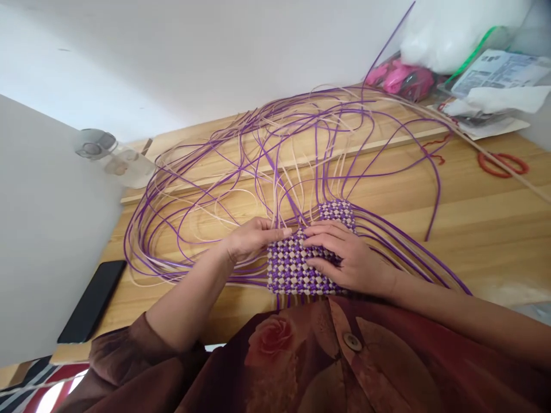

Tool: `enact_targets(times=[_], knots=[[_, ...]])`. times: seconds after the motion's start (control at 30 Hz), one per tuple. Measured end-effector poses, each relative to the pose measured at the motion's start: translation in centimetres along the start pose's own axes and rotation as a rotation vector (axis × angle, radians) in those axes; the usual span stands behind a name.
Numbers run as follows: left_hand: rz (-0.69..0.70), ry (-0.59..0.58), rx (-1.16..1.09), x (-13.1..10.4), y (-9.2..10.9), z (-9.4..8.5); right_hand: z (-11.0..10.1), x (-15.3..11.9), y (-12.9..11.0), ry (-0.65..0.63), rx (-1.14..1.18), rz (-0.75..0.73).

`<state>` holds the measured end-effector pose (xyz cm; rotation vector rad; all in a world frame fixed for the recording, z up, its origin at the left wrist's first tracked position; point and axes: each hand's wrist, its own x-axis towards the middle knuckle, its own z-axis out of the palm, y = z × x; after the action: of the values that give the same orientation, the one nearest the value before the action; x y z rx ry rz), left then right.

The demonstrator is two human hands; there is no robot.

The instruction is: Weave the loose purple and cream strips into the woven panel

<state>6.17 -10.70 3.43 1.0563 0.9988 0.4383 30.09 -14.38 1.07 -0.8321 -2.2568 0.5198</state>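
A purple and beige woven panel (288, 267) of plastic strips lies close to my body, with a narrower woven section (338, 213) behind its right side. My left hand (256, 236) is closed on the panel's upper left edge, its thumb along the rim and its other fingers partly hidden. Over the panel's right half rests my right hand (344, 258), fingers bent and pressing on the weave near the upper edge. What lies under those fingertips is hidden. Long loose purple strips (282, 183) and beige ones fan out from the panel's edges.
Looped strips sprawl across the wooden table (473, 212) and its raised back ledge. A black phone (92, 301) lies at left, below a clear bottle (129, 163). Red-handled scissors (503, 164), pink bundles (398, 77) and plastic bags (456, 34) are at right. Walls stand behind and left.
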Motion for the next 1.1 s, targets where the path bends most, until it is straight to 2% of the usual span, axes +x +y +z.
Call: enact_targets(times=[0.1, 0.17, 0.33, 0.43, 0.53, 0.6, 0.73, 0.8, 0.87, 1.03, 1.1], knots=[[-0.035, -0.103, 0.105, 0.5, 0.7, -1.3, -0.2, -0.2, -0.1, 0.020, 0.010, -0.029], [-0.050, -0.081, 0.141, 0.9, 0.6, -1.7, -0.1, -0.3, -0.1, 0.015, -0.009, -0.061], [0.048, -0.054, 0.330, 1.3, 0.2, -1.1, 0.5, -0.2, 0.1, -0.041, -0.054, -0.148], [0.145, -0.046, 0.363, 1.2, 0.0, -0.3, 1.0, -0.2, 0.5, -0.100, -0.106, -0.174], [0.230, 0.035, 0.246, 1.3, -1.2, 0.8, 1.2, -0.3, 0.8, -0.120, -0.130, -0.197], [0.210, 0.114, 0.101, 1.5, -2.2, 1.5, 1.1, -0.5, 0.8, -0.116, -0.096, -0.185], [0.210, 0.248, -0.024, 2.1, -3.6, 2.2, 0.5, -0.4, 0.5, -0.023, 0.009, -0.036], [0.221, 0.244, -0.059, 2.3, -3.7, 2.1, 0.2, 0.3, 0.4, 0.032, 0.024, 0.072], [0.222, 0.203, -0.095, 2.2, -3.7, 2.0, 0.1, 1.5, 0.7, 0.038, 0.011, 0.111], [0.165, 0.118, -0.193, 1.8, -3.6, 1.7, -0.1, 5.3, 1.6, -0.149, 0.016, 0.004], [0.172, 0.117, -0.198, 1.7, -3.6, 1.7, -0.2, 6.4, 1.7, -0.177, 0.015, -0.008]])
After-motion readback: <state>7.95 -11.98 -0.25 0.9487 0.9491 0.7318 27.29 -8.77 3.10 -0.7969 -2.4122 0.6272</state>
